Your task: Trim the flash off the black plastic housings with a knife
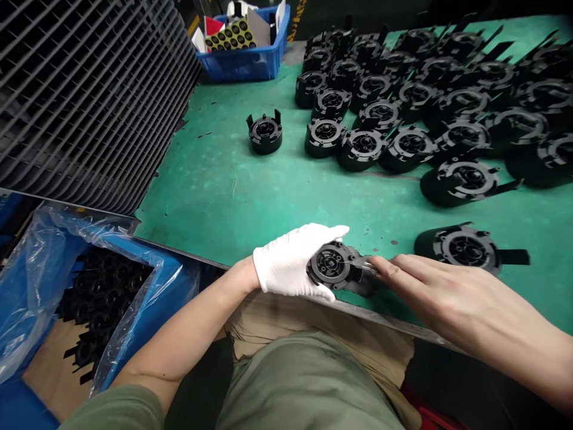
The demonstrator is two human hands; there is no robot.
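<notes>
My left hand point(290, 261), in a white glove, is wrapped round a round black plastic housing point(330, 267), its ringed face with a hub and small holes turned up. My bare right hand point(418, 286) pinches a thin, shiny metal tool point(364, 263). Its tip reaches the right rim of the housing; whether it is a blade or tweezers I cannot tell. Both hands are over the front edge of the green table point(210, 197). Close beyond the right hand stands another black housing point(468, 249) with a tab sticking out to the right.
Several similar black housings point(362, 146) stand in rows at the back right, one housing point(265, 132) apart from them. A blue bin point(244, 64) holds stickers and papers. Stacked black grids point(85, 89) rise at left. Below, a plastic-lined blue box point(147, 310) holds black parts point(105, 286).
</notes>
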